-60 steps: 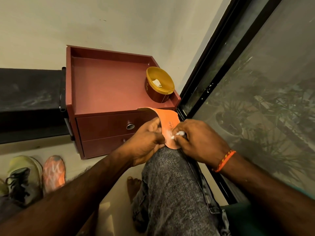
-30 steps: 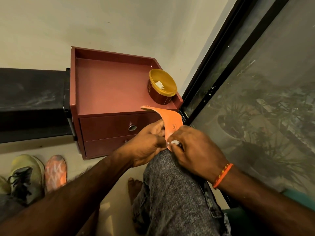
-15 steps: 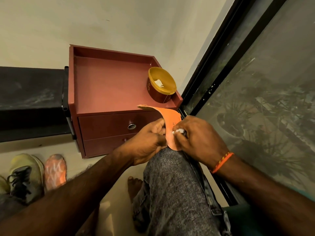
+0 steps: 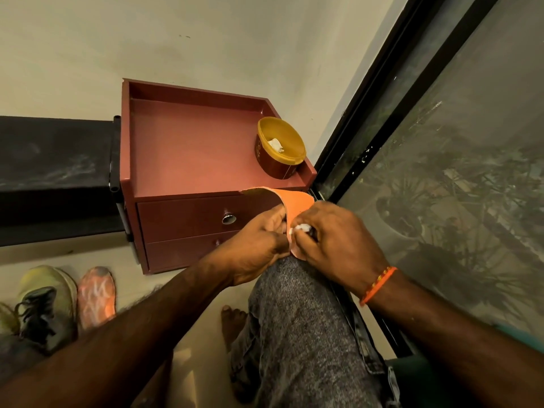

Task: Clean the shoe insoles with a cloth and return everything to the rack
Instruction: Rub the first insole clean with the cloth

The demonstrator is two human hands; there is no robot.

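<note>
Orange insole (image 4: 297, 201) stands on the raised knee (image 4: 294, 278), its long axis running up and away, the far tip curling left. Left hand (image 4: 253, 245) grips its left edge with curled fingers; right hand (image 4: 335, 240) pinches a small white cloth (image 4: 298, 228) against its face.

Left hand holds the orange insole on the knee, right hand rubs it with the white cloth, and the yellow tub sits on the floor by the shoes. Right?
Not quite. The head view shows the yellow tub on top of the red drawer unit, not the floor. The rest holds.
</note>
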